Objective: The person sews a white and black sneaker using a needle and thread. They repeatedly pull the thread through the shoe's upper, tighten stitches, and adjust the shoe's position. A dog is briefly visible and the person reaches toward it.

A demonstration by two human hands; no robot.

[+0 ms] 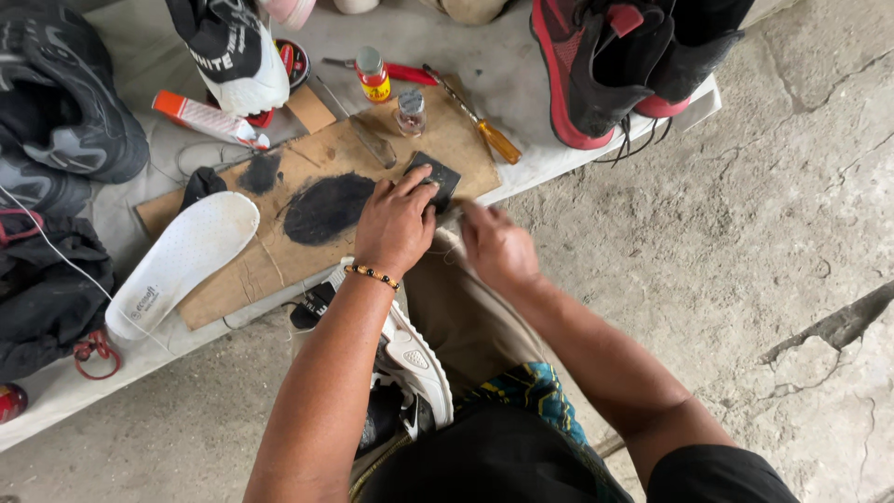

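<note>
The left hand is pressing fingers on a small black block atop the cardboard, while the blurred right hand, just beside the cardboard, has a grip that cannot be told.

Head camera, looking steeply down

One close view from above the person's lap, facing the cardboard sheet at far left, concrete floor right.

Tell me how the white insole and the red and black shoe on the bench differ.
The white insole lies flat on the cardboard at the left; the red and black shoe sits at the bench's far right end, laces dangling over the edge. The insole is thin, perforated and single-coloured; the shoe is bulky and two-coloured. Neither is touched: the left hand presses a small black piece, and the right hand is blurred beside it.
</note>
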